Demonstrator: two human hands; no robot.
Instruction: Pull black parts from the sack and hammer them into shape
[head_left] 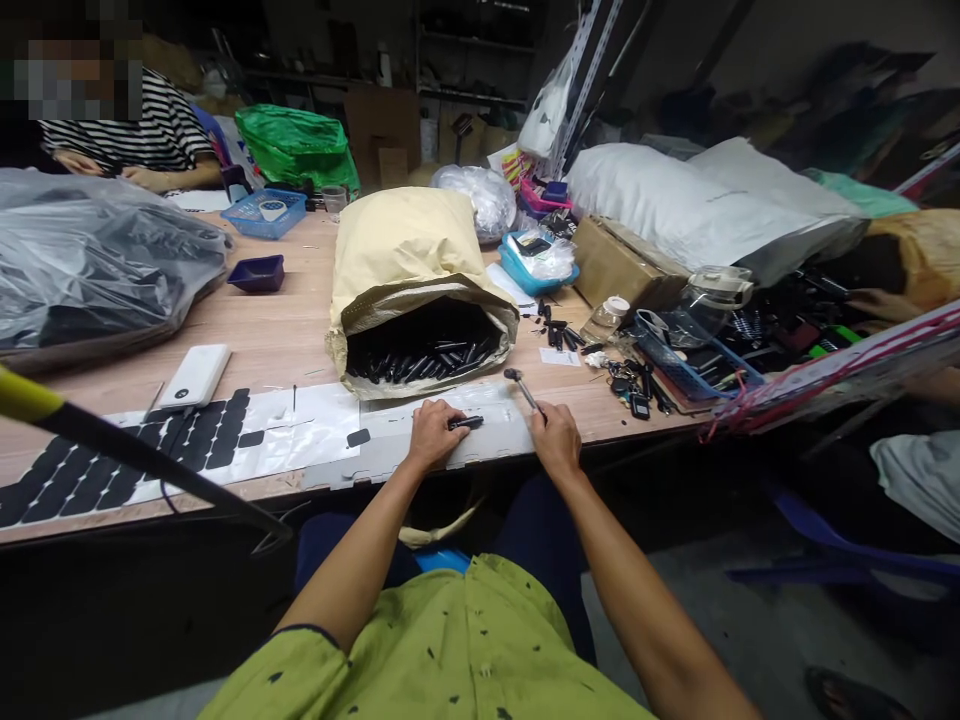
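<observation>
My left hand (433,434) is closed on a small black cylindrical part (466,423) whose end sticks out to the right, low over a grey-white board (397,447) at the table's front edge. In my right hand (556,436) is a small hammer (525,388), its dark head raised up and to the left of my fingers, apart from the black part. Straight ahead, a cream sack (409,235) lies with its mouth facing me. Many black cylindrical parts (427,362) fill the opening.
On the left are a white power bank (196,376), a sheet of black stickers (90,465) and a grey plastic bag (97,265). Rightward lie loose black pieces (559,332), a glass jar (606,318) and a blue basket (694,365). A yellow-black bar (135,445) crosses the left foreground. People sit at both sides.
</observation>
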